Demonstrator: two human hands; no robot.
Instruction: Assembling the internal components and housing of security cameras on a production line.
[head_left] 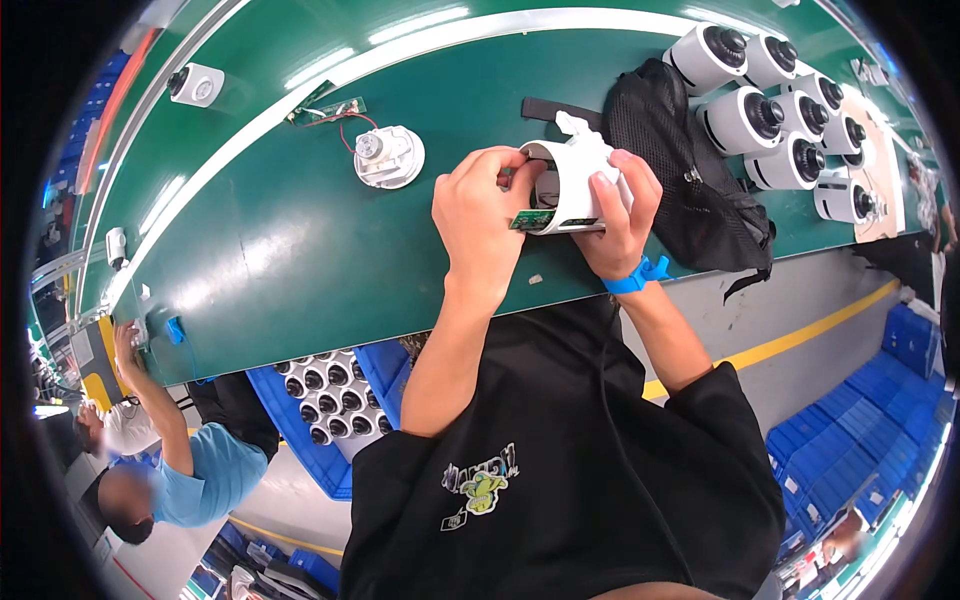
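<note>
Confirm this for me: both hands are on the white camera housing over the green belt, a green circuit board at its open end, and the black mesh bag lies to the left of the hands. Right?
Not quite. The head view shows the black mesh bag to the right of the hands, not the left. The rest stands: the left hand and right hand hold the white camera housing over the green belt, with the green circuit board at its open end.

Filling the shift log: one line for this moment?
left hand: pushing green circuit board into white plastic camera housing | right hand: holding housing | over green conveyor belt
</note>
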